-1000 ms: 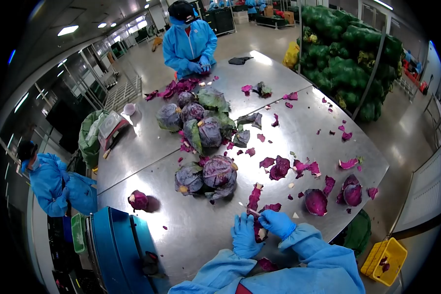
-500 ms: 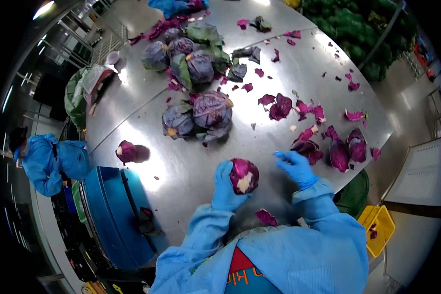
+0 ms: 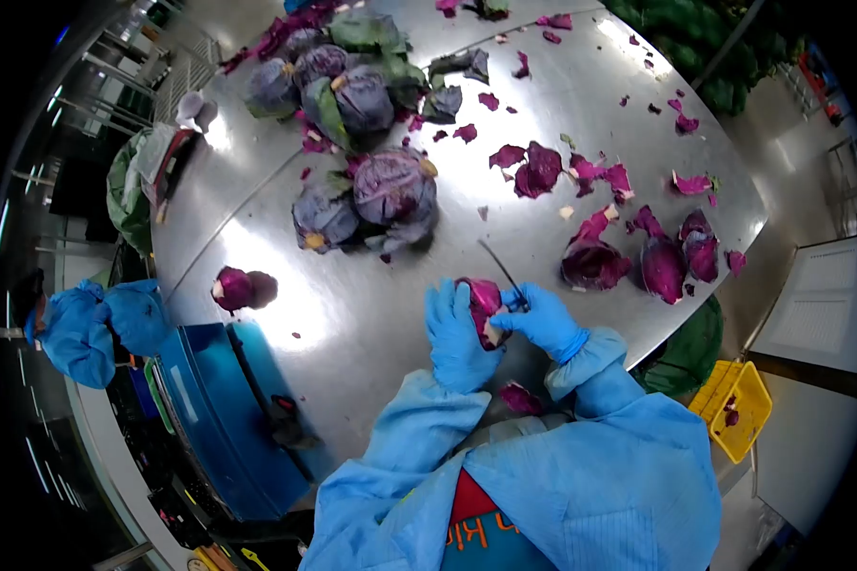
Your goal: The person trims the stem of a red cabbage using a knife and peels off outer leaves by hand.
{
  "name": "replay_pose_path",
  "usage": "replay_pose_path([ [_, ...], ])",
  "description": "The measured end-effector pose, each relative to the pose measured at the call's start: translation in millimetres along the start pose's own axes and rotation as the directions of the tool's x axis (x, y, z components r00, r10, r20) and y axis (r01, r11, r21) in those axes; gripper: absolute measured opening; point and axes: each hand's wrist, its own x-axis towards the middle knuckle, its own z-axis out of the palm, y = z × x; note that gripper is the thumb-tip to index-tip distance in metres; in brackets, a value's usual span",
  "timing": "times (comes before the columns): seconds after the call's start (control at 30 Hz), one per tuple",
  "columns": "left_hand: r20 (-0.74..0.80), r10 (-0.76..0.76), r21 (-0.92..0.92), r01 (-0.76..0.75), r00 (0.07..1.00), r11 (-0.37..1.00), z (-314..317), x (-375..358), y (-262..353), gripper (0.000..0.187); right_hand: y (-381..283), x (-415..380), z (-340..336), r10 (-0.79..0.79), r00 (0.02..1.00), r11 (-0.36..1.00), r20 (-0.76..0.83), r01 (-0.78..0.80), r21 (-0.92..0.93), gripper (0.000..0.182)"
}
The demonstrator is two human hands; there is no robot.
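Note:
Blue-gloved, my left hand (image 3: 455, 335) is wrapped round the side of a peeled red cabbage (image 3: 484, 306) just above the steel table. Against the cabbage's right side, my right hand (image 3: 547, 324) grips a thin-bladed knife (image 3: 500, 265); its blade points up and away to the left. Fingers hide most of the knife's handle. Below the hands lies a loose purple leaf (image 3: 521, 399). Two untrimmed cabbages, one purple (image 3: 395, 187) and one greyer (image 3: 325, 215), sit ahead. Another small peeled cabbage (image 3: 230, 288) rests to the left.
More leafy cabbages (image 3: 362, 98) are heaped at the far left of the steel table (image 3: 352, 343). Torn leaves (image 3: 592, 262) lie scattered on the right. A blue box (image 3: 224, 419) stands at left, a yellow basket (image 3: 739, 407) at right. A co-worker in blue (image 3: 78, 333) is at far left.
My right hand has moved left to the cabbage, and the knife's blade now shows. The cabbage has turned in my left hand. The camera view has shifted slightly.

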Motion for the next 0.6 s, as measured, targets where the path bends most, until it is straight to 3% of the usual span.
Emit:
replay_pose_path([
  [0.03,-0.004,0.034,-0.008,-0.034,0.999,0.999,-2.6,-4.5,-1.9,0.094,6.3,6.8,-4.0,-0.026,0.995,0.999,0.100,0.028,-0.021,0.031],
  [0.07,-0.044,0.094,-0.015,-0.095,0.995,0.995,-3.2,3.8,-2.9,0.093,0.7,8.0,-4.2,0.029,0.994,0.982,0.109,-0.007,-0.190,0.025],
  [0.1,-0.069,0.093,-0.018,-0.095,0.993,0.995,-3.0,7.5,-1.1,0.092,15.9,15.6,-7.4,-0.049,0.986,0.992,0.158,0.066,-0.105,0.021],
  [0.13,-0.085,0.088,-0.022,-0.090,0.992,0.996,-1.1,4.4,-5.1,0.092,11.6,17.5,-6.0,-0.007,0.987,0.999,0.161,0.013,-0.035,0.017],
  [0.17,-0.063,0.059,-0.024,-0.061,0.996,0.998,0.2,2.1,-8.1,0.097,4.1,14.0,-6.4,-0.029,0.991,0.987,0.128,0.049,-0.156,0.017],
  [0.23,0.024,-0.021,0.010,0.021,0.999,1.000,-0.8,3.5,-5.6,0.103,11.7,13.8,-3.6,-0.136,0.989,0.979,0.065,0.144,-0.144,0.023],
  [0.3,0.093,-0.082,0.101,0.073,0.992,0.992,-8.2,3.6,3.8,0.104,-3.2,3.7,-0.5,-0.141,0.990,0.931,0.026,0.141,-0.337,0.031],
  [0.37,0.033,-0.048,0.159,0.042,0.998,0.986,4.1,4.3,-4.9,0.104,7.1,5.5,1.3,-0.062,0.996,0.980,0.060,0.072,-0.183,0.033],
  [0.4,-0.024,-0.033,0.145,0.036,0.999,0.989,2.0,2.7,-0.8,0.097,10.9,2.3,4.8,-0.059,0.998,0.980,-0.006,0.057,-0.190,0.034],
  [0.47,-0.094,-0.040,0.294,0.066,0.995,0.953,11.6,1.3,0.4,0.092,17.1,7.5,3.3,-0.029,1.000,0.973,0.003,0.029,-0.230,0.035],
  [0.53,-0.122,-0.128,0.432,0.169,0.984,0.886,33.3,5.2,-2.6,0.092,13.4,2.9,6.6,-0.005,1.000,0.973,-0.007,0.004,-0.231,0.031],
  [0.57,-0.137,-0.175,0.494,0.220,0.975,0.841,43.8,7.4,-8.6,0.092,8.5,-4.3,9.9,-0.038,0.994,0.993,0.101,0.049,-0.110,0.030],
  [0.6,-0.095,-0.297,0.436,0.308,0.950,0.846,58.5,13.9,-24.3,0.094,0.4,-18.1,16.6,-0.075,0.976,0.997,0.204,0.074,0.014,0.029],
])
